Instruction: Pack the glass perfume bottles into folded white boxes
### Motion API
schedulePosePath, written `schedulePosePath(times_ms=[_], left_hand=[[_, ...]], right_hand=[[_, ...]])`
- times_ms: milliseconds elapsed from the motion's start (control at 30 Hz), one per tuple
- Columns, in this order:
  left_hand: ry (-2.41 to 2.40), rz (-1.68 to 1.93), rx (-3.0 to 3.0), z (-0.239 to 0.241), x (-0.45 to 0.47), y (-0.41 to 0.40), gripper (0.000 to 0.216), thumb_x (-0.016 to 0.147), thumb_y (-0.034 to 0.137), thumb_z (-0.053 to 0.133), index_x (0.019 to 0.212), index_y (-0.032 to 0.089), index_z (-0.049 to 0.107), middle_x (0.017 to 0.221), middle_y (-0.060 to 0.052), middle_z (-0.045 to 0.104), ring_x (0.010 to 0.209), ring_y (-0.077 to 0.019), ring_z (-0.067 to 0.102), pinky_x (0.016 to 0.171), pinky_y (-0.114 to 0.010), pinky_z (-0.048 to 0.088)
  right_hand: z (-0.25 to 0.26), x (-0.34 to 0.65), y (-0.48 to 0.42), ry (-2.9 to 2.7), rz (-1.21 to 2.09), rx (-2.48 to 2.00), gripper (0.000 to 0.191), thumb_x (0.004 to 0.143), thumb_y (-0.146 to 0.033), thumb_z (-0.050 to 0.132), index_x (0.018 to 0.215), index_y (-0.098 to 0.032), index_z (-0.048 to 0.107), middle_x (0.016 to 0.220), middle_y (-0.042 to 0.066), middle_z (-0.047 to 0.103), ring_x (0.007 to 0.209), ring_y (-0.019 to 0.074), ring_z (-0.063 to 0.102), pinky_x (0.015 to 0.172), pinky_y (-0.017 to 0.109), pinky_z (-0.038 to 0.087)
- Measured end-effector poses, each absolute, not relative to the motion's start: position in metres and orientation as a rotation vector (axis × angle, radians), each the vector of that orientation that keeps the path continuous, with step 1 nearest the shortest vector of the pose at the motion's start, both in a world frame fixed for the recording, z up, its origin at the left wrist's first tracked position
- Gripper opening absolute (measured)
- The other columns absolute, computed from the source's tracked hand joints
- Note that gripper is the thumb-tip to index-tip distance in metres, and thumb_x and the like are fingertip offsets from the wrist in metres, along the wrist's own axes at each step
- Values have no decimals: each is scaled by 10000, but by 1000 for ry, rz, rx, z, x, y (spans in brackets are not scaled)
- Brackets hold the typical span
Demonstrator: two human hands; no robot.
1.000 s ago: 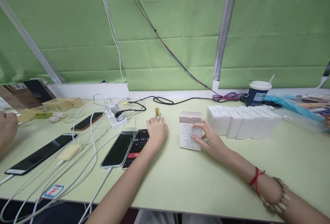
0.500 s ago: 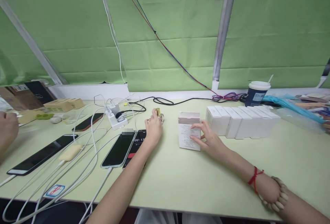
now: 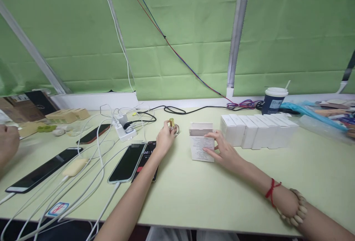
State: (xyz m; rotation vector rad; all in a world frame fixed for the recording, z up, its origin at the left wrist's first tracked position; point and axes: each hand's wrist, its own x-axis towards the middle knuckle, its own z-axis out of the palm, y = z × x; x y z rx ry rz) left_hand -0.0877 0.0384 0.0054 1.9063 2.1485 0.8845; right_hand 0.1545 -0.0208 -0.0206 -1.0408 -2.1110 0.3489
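Note:
My left hand (image 3: 165, 137) is closed, fingertips around a small gold-coloured object (image 3: 171, 121). Beside its fingers is a shiny metal ring (image 3: 176, 130), partly hidden. Over to the right stands a small white box (image 3: 198, 148) with fine print on its front; its top is open and the inside back wall shows. My right hand (image 3: 222, 146) grips this box at its right side, with thumb and index finger lying on the printed face. A row of several similar white boxes (image 3: 255, 133) stands behind and right of that hand.
Left of my left forearm lie phones (image 3: 126, 163) and a tangle of white charging cables (image 3: 101, 152). A power strip (image 3: 123, 128) sits behind them. A lidded cup (image 3: 274, 100) stands at the back right. Another person's hand (image 3: 8, 143) shows at the left edge.
The view has shifted slightly. My left fingers have moved a little on the gold-coloured object, and more of it and the ring shows. My right hand keeps its hold on the box.

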Motion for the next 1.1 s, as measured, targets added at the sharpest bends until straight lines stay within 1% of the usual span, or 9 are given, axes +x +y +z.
schedulePosePath(times_ms=[167,300,467,600,667,733,833,1000,1100], left_hand=[[2152,1030,1830,11,-90,37,433,806,242,481,1238,218,458,1008,-74,661,958,-253,615,786,-359,455],[1882,1495,1712,17,-84,36,485,822,263,488,1295,193,405,1045,-90,650,925,-210,627,795,-332,481],[1445,1941,1737,27,-69,25,478,856,300,491,1305,180,380,1104,-114,617,1022,-189,593,801,-289,505],[1139,2122,1941,28,-58,13,442,900,334,453,1314,207,368,1153,-116,578,1079,-179,566,832,-281,508],[1010,2190,2044,26,-53,8,428,917,310,427,1331,226,354,1196,-115,549,1115,-177,547,863,-283,502],[914,2235,2143,24,-50,4,440,927,276,409,1358,244,328,1232,-114,524,1141,-179,532,902,-295,489],[805,2272,2310,21,-44,-1,471,925,226,410,1383,250,304,1222,-116,522,1109,-178,552,870,-283,510],[628,2208,2560,17,-37,-6,497,912,152,411,1393,219,302,1093,-103,564,939,-137,606,742,-224,546],[667,2101,2629,12,-33,-6,526,905,136,411,1405,229,274,1119,-108,566,972,-152,596,725,-232,554]], right_hand=[[-22,154,-20,-2119,307,-1040,318,910,-395,421,1210,-293,404,1281,89,357,860,153,603,704,347,564],[-21,154,-20,-2096,311,-1090,351,912,-391,412,1255,-321,406,1317,91,323,892,160,604,702,351,572],[-19,154,-19,-2093,305,-1133,488,913,-392,406,1381,-361,273,1348,90,344,1004,201,584,735,375,567],[-18,153,-19,-2089,265,-1180,465,900,-401,427,1354,-342,345,1315,92,386,906,194,615,713,372,565],[-17,153,-18,-2075,242,-1198,521,888,-406,448,1385,-338,308,1244,99,427,791,172,623,662,356,564],[-18,153,-18,-2066,226,-1207,614,879,-408,467,1433,-341,213,1149,91,464,681,148,611,609,337,557],[-19,153,-16,-2059,203,-1182,681,870,-408,483,1455,-351,138,1074,77,487,642,145,606,580,323,551],[-24,152,-14,-2059,155,-1124,626,872,-408,481,1435,-345,213,1103,87,504,730,180,632,585,326,563],[-23,152,-15,-2070,133,-1107,555,869,-394,484,1391,-326,308,1085,84,524,771,193,637,593,331,574]])
